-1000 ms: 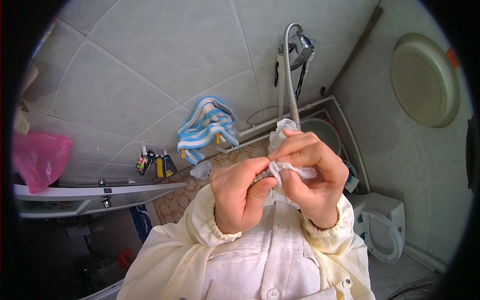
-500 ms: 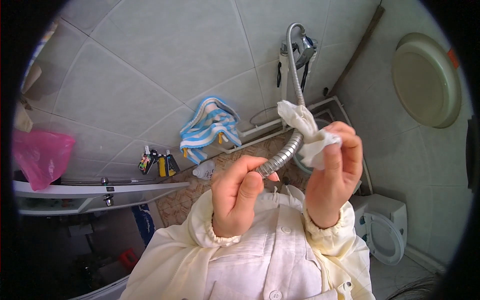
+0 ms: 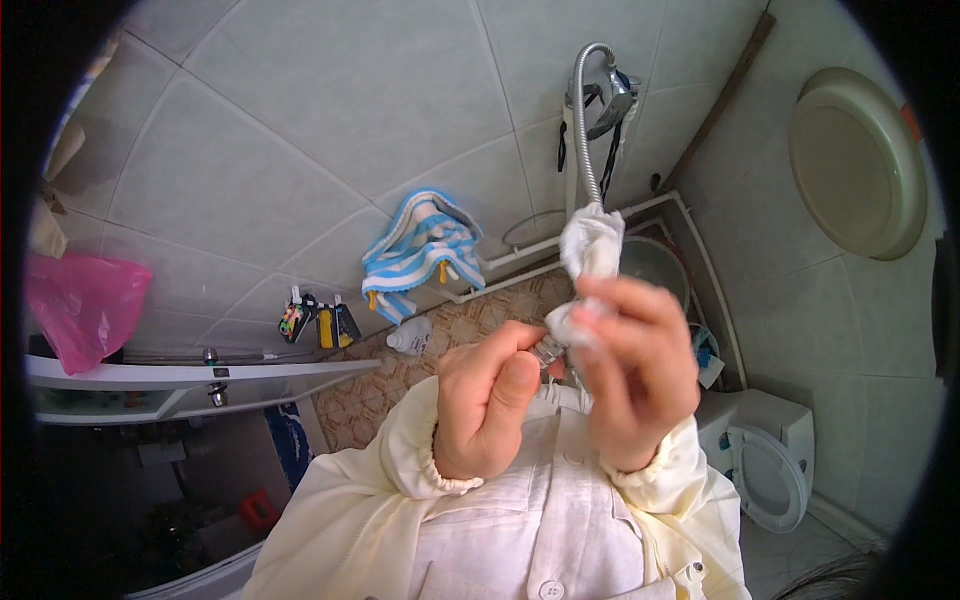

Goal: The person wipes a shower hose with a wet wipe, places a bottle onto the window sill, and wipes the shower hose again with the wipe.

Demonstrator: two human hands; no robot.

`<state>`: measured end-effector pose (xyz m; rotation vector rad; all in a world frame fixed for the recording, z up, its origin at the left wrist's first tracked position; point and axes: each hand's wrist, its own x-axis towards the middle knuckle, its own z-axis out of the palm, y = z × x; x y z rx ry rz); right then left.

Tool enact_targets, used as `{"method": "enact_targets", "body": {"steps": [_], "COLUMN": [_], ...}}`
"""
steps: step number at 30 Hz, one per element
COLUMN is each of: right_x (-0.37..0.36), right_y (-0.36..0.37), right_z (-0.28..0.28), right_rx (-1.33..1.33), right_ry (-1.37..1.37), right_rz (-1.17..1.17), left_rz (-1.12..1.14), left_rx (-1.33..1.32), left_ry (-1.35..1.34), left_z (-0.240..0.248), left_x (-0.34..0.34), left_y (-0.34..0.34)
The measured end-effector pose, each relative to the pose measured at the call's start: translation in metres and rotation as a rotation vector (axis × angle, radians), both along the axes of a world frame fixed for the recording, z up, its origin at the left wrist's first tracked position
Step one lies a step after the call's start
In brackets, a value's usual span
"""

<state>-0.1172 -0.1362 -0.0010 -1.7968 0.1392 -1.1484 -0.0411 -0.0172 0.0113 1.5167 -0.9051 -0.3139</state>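
A silver, ribbed shower hose [image 3: 585,140] arches from the mixer tap on the wall down toward my chest. My left hand [image 3: 482,405] is closed round its near end, thumb on top. With fingers pinched, my right hand [image 3: 640,365] holds a crumpled white cloth [image 3: 592,242] against the hose just beyond the left hand. Part of the cloth wraps the hose higher up, and another part bunches under my fingertips. My right fingers are slightly blurred. The tap [image 3: 610,105] is mounted on the tiled wall, with dark straps hanging beside it.
A blue-and-white striped cloth [image 3: 425,250] hangs on the wall by white pipes. A white bottle [image 3: 408,337] stands on the patterned floor. To the right are a toilet [image 3: 768,478] and a hanging basin [image 3: 857,165]; at left, a pink bag [image 3: 85,305] and a white-edged cabinet [image 3: 270,380].
My right hand has come down and left, toward my left hand. The white cloth, earlier held at the hose's right side, now lies along and round it. My left hand keeps its grip.
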Motion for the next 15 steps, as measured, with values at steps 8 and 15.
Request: {"method": "enact_targets", "body": {"steps": [8, 15], "right_x": [0.008, 0.004], "right_y": [-0.013, -0.016], "right_z": [-0.005, -0.011], "right_rx": [-0.071, 0.241], "right_ry": [0.022, -0.078], "right_rz": [-0.047, -0.103], "left_rz": [-0.016, -0.096], "left_rx": [-0.079, -0.020], "left_ry": [0.146, 0.303], "left_z": [0.000, 0.001], "left_x": [-0.003, 0.007], "left_y": [0.005, 0.007]}}
